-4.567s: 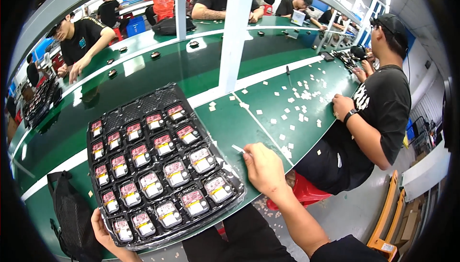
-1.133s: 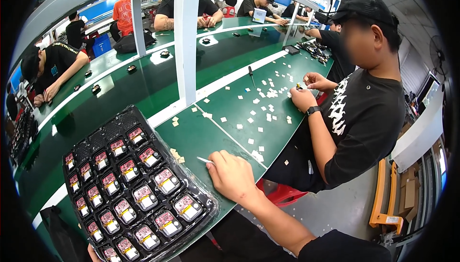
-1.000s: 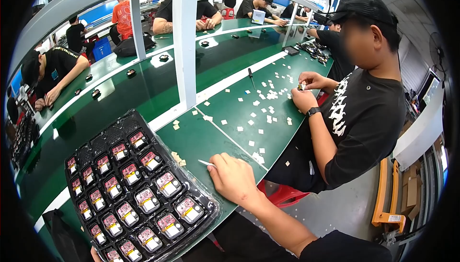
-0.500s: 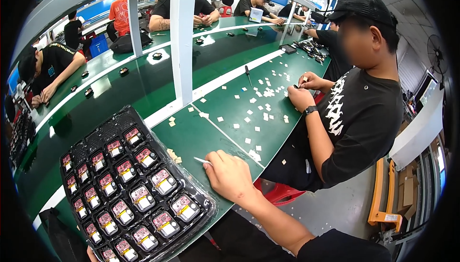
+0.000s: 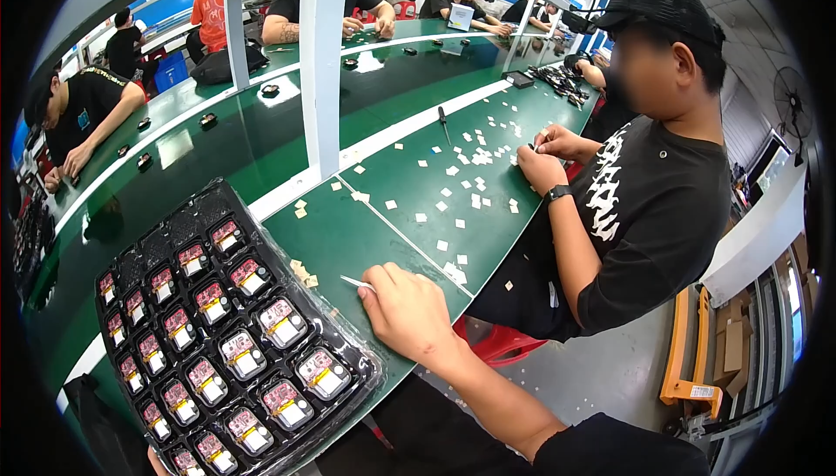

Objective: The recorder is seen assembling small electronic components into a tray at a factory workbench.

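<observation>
My right hand [image 5: 407, 309] is closed around a slim white pointed tool, which looks like a pair of tweezers [image 5: 356, 283]. It hovers over the green bench, just right of a black plastic tray [image 5: 178, 225]. Rows of small open devices with red circuit boards and white-and-yellow parts, such as this device [image 5: 283, 323], fill most pockets of the tray. Some far pockets hold nothing. Only a sliver of my left hand [image 5: 157, 461] shows at the tray's near left edge; its fingers are hidden.
Small pale square pieces [image 5: 477, 159] lie scattered over the bench [image 5: 366, 241], near a dark screwdriver [image 5: 444, 125]. A co-worker [image 5: 662, 189] sits at the right, both hands on a small part. A white post [image 5: 320, 75] rises behind the tray. Across the bench others work.
The view has shifted slightly, so the tray, bench and co-worker appear a little further left and higher. My right hand still holds the white tool beside the tray.
</observation>
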Tool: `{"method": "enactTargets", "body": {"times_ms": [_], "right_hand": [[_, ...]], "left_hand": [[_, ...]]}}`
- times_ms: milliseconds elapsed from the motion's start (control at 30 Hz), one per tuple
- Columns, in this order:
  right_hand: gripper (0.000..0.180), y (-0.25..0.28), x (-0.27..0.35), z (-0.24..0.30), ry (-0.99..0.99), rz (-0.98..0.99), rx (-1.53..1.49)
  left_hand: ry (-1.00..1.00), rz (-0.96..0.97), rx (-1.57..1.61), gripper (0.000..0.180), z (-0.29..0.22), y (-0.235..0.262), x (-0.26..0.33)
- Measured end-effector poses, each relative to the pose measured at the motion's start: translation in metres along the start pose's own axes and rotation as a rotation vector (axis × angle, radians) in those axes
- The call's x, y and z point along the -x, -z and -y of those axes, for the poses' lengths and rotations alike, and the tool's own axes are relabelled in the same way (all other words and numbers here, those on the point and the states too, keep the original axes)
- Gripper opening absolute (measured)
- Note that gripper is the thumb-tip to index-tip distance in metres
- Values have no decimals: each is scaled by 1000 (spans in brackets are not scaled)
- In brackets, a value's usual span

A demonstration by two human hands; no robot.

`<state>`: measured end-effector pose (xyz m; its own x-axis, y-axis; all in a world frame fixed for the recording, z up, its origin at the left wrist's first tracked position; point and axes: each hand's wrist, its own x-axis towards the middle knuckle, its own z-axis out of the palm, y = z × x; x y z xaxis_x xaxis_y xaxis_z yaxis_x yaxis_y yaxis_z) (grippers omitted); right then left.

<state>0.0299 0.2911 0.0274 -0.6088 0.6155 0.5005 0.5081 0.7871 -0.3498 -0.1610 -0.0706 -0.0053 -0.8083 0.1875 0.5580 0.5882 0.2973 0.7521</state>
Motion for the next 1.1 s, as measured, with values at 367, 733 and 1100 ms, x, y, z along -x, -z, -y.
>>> {"method": "enactTargets", "body": {"times_ms": [367, 733, 1100], "right_hand": [[11, 0, 2, 1, -1, 2, 6], [11, -1, 2, 0, -13, 11, 6], [11, 1, -1, 2, -25, 21, 2]], "left_hand": [[9, 21, -30, 53, -4, 1, -2], [-43, 26, -31, 55, 3, 3, 0], [23, 10, 20, 48, -7, 0, -2]]}}
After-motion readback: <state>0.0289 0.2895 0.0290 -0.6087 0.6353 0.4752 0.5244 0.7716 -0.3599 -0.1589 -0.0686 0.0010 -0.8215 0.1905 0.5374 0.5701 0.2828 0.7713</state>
